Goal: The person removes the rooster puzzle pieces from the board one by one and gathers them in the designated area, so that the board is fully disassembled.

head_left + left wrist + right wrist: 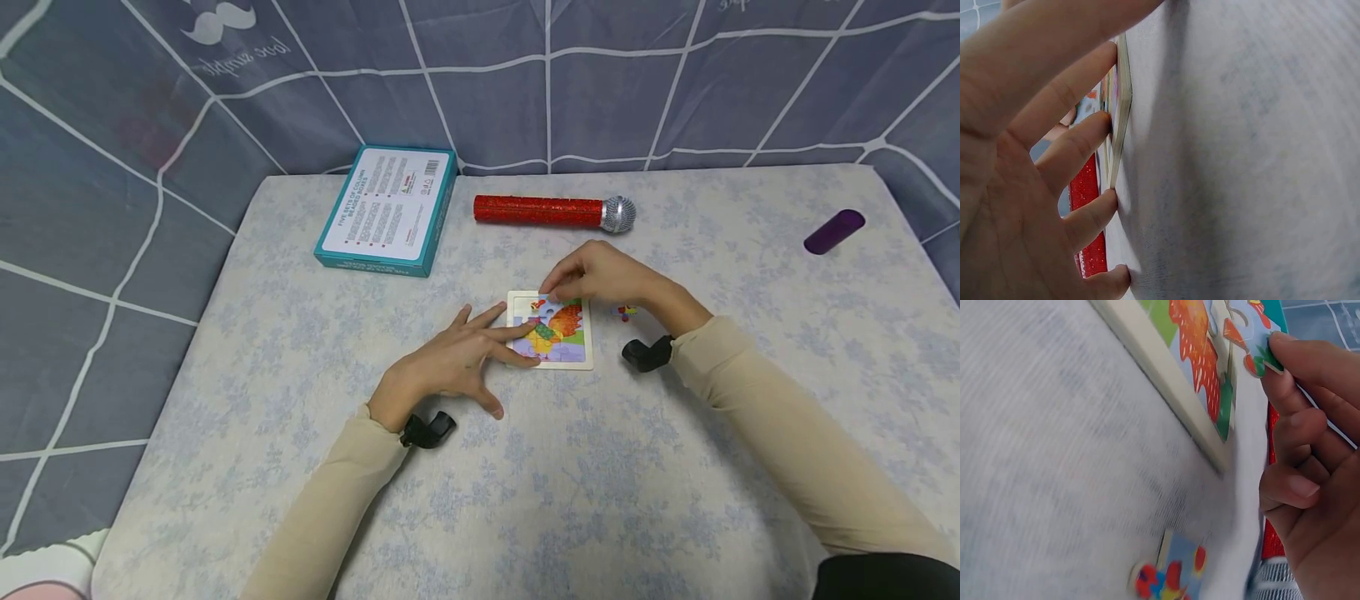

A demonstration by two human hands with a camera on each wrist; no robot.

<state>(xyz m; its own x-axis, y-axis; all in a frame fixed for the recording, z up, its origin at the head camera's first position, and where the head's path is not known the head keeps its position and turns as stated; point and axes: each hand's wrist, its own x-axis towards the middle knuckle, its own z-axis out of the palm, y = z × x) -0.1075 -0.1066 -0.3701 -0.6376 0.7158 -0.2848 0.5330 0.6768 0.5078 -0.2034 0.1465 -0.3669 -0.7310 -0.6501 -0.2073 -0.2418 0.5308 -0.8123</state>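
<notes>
A small jigsaw puzzle [567, 354] in a pale frame lies on the table, most of its picture of a colourful bird filled in. My left hand [457, 354] has its fingers spread, some of them resting on the puzzle's left side. In the left wrist view the fingertips [1102, 125] touch the frame's edge. Over the far edge of the puzzle, my right hand [600, 273] pinches a puzzle piece [1254, 347] between thumb and forefinger, tilted above the board. One loose piece [1182, 565] lies on the cloth to the right of the puzzle.
Behind the puzzle lies a red glittery microphone [540, 211] with a silver head. A teal-edged box [386, 208] rests at the back left. Toward the right back edge is a purple cylinder [834, 232]. A patterned cloth covers the table [562, 500], and a grey tiled-pattern curtain [495, 108] hangs behind.
</notes>
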